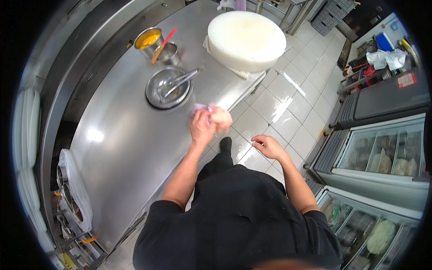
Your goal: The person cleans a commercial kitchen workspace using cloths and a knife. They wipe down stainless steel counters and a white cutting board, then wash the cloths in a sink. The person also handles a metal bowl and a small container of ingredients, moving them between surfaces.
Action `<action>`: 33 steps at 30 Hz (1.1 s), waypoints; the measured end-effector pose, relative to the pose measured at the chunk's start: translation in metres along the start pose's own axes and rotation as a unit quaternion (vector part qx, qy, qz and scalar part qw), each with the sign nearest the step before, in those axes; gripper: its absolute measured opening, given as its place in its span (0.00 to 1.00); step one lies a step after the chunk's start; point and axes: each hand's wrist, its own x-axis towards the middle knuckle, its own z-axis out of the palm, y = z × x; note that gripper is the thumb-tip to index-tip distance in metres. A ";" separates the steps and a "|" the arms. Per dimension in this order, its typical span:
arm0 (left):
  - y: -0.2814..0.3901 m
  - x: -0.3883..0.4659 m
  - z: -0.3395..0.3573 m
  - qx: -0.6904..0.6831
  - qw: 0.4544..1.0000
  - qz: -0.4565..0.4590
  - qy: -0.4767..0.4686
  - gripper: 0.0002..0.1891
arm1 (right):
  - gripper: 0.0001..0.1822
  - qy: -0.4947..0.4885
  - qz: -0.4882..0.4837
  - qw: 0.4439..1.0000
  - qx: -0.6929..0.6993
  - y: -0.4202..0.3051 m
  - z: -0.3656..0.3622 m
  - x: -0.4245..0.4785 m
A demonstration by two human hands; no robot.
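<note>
My left hand (201, 125) grips a crumpled pinkish-purple cloth (201, 107) over the near edge of the steel worktable (128, 141). A pale pink, blurred lump (220, 118) is against its fingers; what it is I cannot tell. My right hand (266, 146) is apart from it, above the floor, holding nothing, fingers slightly bent. Ahead of my left hand lies a steel bowl (153, 88) with metal tongs (182, 81) in it. Behind it stand a steel pot of yellow contents (149, 39) and a smaller steel pot (171, 55), with a red-and-brown utensil (163, 46) across the top.
A thick, round white chopping block (246, 38) sits on a cloth at the table's far end. Plastic-covered metal containers (76, 199) stand at the left. Glass-topped chest freezers (381, 150) line the right, across a shiny tiled floor (260, 114). Grey crates (332, 15) are stacked farther back.
</note>
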 end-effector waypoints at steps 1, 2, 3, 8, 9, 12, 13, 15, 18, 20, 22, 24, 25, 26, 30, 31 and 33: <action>0.010 0.008 0.008 -0.048 0.999 -0.004 0.009 0.12 | 0.15 0.020 0.005 0.999 0.038 0.008 -0.009 0.012; 0.033 0.024 0.009 -0.097 0.995 -0.024 0.015 0.12 | 0.15 0.042 0.016 0.996 0.079 0.016 -0.019 0.019; 0.051 0.046 0.008 -0.117 0.993 -0.016 0.028 0.12 | 0.15 0.035 0.048 0.995 0.084 0.020 -0.032 0.029; 0.106 0.186 0.020 -0.219 0.972 0.022 0.082 0.13 | 0.15 0.083 0.116 0.977 0.156 0.043 -0.098 0.076; 0.111 0.214 0.027 -0.210 0.974 0.000 0.089 0.13 | 0.16 0.112 0.104 0.970 0.190 0.050 -0.109 0.086; 0.121 0.287 0.044 -0.091 0.992 0.032 0.080 0.17 | 0.18 0.135 0.107 0.942 0.287 0.057 -0.151 0.118; 0.119 0.304 0.053 -0.046 0.997 0.028 0.061 0.19 | 0.19 0.151 0.104 0.929 0.321 0.060 -0.164 0.129; 0.110 0.323 0.074 0.010 1.000 -0.008 -0.012 0.24 | 0.23 0.182 0.095 0.909 0.364 0.072 -0.190 0.150; 0.074 0.339 0.113 0.060 0.997 -0.036 0.028 0.28 | 0.30 0.227 0.098 0.868 0.431 0.104 -0.224 0.188; 0.030 0.350 0.128 0.042 0.981 -0.157 0.110 0.27 | 0.34 0.224 0.109 0.847 0.469 0.126 -0.246 0.222; -0.027 0.355 0.129 0.013 0.965 -0.244 0.099 0.30 | 0.38 0.206 0.138 0.824 0.510 0.144 -0.259 0.245; -0.050 0.354 0.139 -0.180 0.923 -0.320 0.112 0.33 | 0.42 0.189 0.170 0.794 0.553 0.158 -0.275 0.274; -0.057 0.352 0.140 -0.273 0.888 -0.351 0.116 0.35 | 0.42 0.174 0.179 0.798 0.549 0.163 -0.279 0.285; -0.065 0.348 0.137 -0.249 0.890 -0.370 0.093 0.36 | 0.42 0.160 0.188 0.800 0.546 0.166 -0.281 0.292; -0.075 0.369 0.136 -0.319 0.835 -0.448 0.031 0.38 | 0.42 0.146 0.206 0.805 0.536 0.186 -0.281 0.303; -0.079 0.372 0.132 -0.372 0.802 -0.466 0.028 0.37 | 0.42 0.143 0.209 0.803 0.539 0.187 -0.282 0.302; -0.139 0.358 0.115 -0.376 0.832 -0.406 0.040 0.35 | 0.48 0.069 0.243 0.777 0.576 0.183 -0.280 0.302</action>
